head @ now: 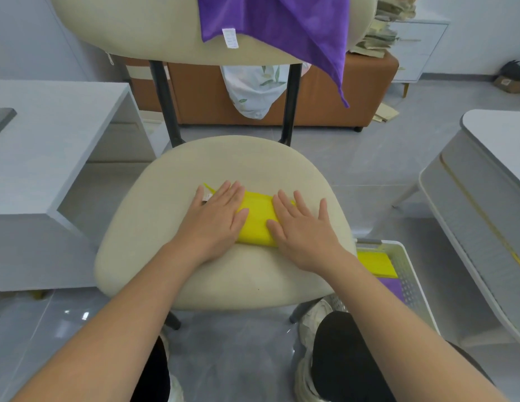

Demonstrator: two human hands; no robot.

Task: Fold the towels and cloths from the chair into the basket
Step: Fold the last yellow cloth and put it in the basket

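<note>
The left hand [218, 210] and right hand [299, 227], each grip spread flat, pressed the folded yellow cloth [257, 221] on the chair seat [224, 274], whose folds could have sprung open if lifted loosely toward the basket [412, 274].

cloth on seat [254, 221]: bright yellow
chair cushions [224, 271]: plain cream
chair frame [163, 94]: black
draped cloth [282, 24]: purple, white tag
hanging cloth [253, 91]: white, green leaf print
basket [409, 274]: white, dotted with holes
basket cloths [375, 264]: one yellow, one purple
bench [325, 105]: orange-brown
</note>
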